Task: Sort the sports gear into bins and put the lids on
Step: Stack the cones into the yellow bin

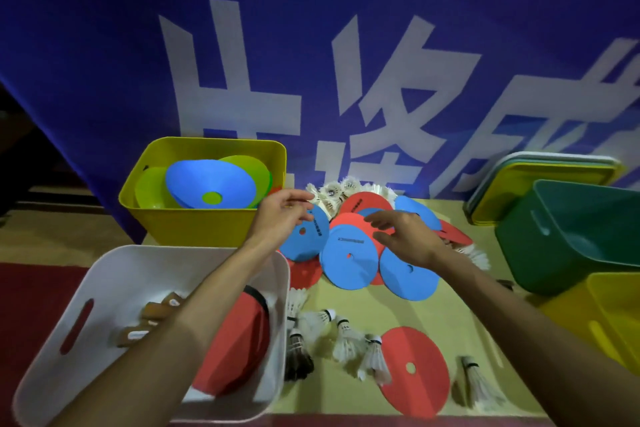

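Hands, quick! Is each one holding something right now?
Left hand: open, fingers straight, reaching to a blue disc; holds nothing.
Right hand: open, fingers spread over the disc pile; holds nothing.

Both forearms reach forward. Left hand (284, 215) fingers loosely curved; right hand (405, 236) palm-down, fingers spread, relaxed.

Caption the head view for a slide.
Left hand and right hand reach over the pile of blue and red discs, beside a yellow bin holding cones.
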Demonstrator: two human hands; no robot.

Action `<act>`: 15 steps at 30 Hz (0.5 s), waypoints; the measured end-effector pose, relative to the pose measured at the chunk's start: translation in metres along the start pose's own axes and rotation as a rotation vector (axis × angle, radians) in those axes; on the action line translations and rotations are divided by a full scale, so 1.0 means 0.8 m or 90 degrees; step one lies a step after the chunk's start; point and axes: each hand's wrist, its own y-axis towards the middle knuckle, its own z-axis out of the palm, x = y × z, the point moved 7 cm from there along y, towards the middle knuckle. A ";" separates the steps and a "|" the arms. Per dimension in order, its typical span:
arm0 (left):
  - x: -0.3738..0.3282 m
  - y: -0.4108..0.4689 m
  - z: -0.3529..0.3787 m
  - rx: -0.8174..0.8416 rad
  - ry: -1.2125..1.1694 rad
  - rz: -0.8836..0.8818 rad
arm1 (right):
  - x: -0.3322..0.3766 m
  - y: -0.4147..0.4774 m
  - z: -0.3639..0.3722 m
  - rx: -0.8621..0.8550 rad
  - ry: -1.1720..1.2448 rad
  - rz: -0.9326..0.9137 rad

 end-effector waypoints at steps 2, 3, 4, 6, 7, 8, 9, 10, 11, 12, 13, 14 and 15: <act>-0.007 -0.010 0.025 -0.003 0.020 0.013 | -0.020 -0.016 -0.007 0.005 0.017 -0.003; -0.008 -0.015 0.039 -0.004 0.023 0.015 | -0.031 -0.024 -0.011 0.005 0.023 -0.006; -0.009 -0.021 0.053 -0.004 0.023 0.013 | -0.042 -0.034 -0.016 0.005 0.029 -0.008; -0.007 -0.035 0.082 -0.003 0.031 0.004 | -0.067 -0.053 -0.024 0.000 0.041 -0.006; -0.006 -0.042 0.097 -0.003 0.035 -0.002 | -0.081 -0.063 -0.027 0.001 0.049 -0.002; -0.003 -0.050 0.112 0.001 0.038 -0.007 | -0.095 -0.073 -0.028 0.002 0.059 0.004; 0.000 -0.057 0.128 0.006 0.041 -0.013 | -0.111 -0.082 -0.028 0.004 0.066 0.010; 0.004 -0.066 0.144 0.014 0.045 -0.019 | -0.127 -0.090 -0.027 0.004 0.074 0.020; 0.009 -0.074 0.159 0.023 0.050 -0.028 | -0.143 -0.099 -0.025 0.006 0.083 0.034; 0.014 -0.082 0.174 0.030 0.057 -0.038 | -0.158 -0.108 -0.022 0.009 0.095 0.049; 0.020 -0.091 0.188 0.036 0.066 -0.049 | -0.172 -0.117 -0.018 0.014 0.104 0.063; 0.028 -0.099 0.201 0.041 0.076 -0.060 | -0.185 -0.127 -0.012 0.024 0.111 0.078; 0.037 -0.108 0.213 0.048 0.086 -0.074 | -0.198 -0.137 -0.004 0.041 0.116 0.093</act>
